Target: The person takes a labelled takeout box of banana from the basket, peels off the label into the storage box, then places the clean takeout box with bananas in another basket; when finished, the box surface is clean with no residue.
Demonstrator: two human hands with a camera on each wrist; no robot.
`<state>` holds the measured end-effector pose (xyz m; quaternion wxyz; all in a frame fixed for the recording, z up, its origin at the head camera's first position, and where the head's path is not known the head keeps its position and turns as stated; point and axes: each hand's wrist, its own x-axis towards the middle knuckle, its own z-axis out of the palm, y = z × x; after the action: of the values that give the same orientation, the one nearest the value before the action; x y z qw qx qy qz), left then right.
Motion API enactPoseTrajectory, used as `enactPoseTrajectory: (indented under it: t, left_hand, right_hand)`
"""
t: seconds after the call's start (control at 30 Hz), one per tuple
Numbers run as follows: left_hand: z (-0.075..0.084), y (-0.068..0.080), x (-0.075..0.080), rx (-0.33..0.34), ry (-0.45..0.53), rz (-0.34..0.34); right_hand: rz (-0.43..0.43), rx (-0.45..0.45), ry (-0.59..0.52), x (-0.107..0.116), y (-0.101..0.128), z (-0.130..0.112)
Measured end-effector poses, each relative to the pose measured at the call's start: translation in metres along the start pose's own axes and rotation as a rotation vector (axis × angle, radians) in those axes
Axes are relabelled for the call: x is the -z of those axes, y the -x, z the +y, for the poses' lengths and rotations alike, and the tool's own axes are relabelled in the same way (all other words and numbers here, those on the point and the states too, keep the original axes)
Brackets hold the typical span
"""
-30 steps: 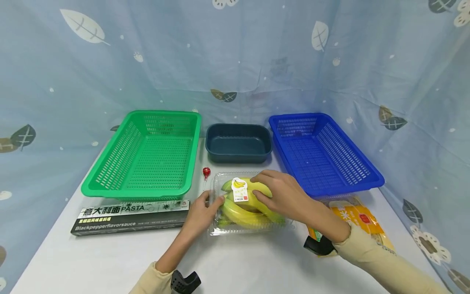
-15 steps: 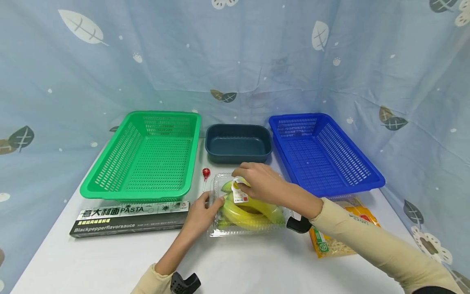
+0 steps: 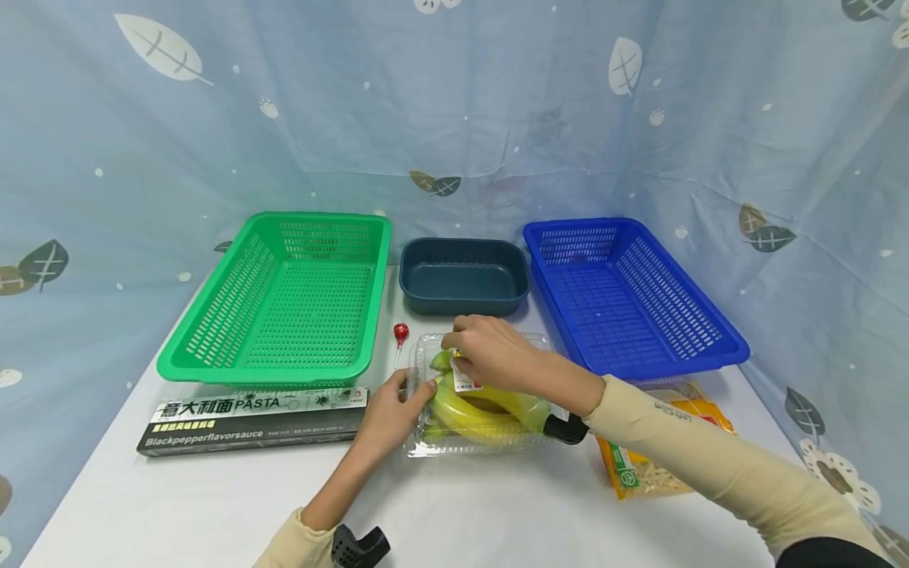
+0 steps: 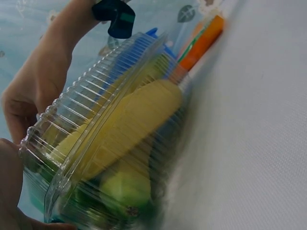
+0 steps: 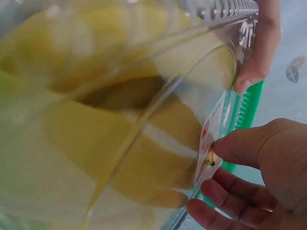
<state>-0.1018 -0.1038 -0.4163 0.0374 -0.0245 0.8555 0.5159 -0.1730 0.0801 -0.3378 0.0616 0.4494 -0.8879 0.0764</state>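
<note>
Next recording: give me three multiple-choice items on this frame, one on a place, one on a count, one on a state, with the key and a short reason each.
1. Where does the red lollipop lie?
A. inside the blue basket
B. on the table between the green basket and the clear banana box
C. in the dark tub

2. How many perforated baskets stand on the table?
A. one
B. two
C. four

3. What is the right hand doing?
A. pinching the label on the clear banana box
B. resting flat in the dark tub
C. holding the pasta box

Key: 1 B, it lies beside the green basket and the clear banana box. 2 B, the green basket and the blue basket. 3 A, the right wrist view shows thumb and fingers nipping the label; the left hand steadies the box's end.
</note>
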Motion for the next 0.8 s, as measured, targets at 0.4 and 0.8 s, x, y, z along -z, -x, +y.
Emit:
enactPoseTrajectory:
  t: [0.4, 0.8]
  left_hand:
    - [-0.001, 0.000, 0.001, -0.003, -0.014, 0.014]
    - [0.001, 0.001, 0.001, -0.003, -0.014, 0.009]
  right_hand:
    - [0.017, -0.009, -0.022, 0.002, -0.001, -0.001]
    - [0.006, 0.011, -0.077, 0.015, 0.011, -0.009]
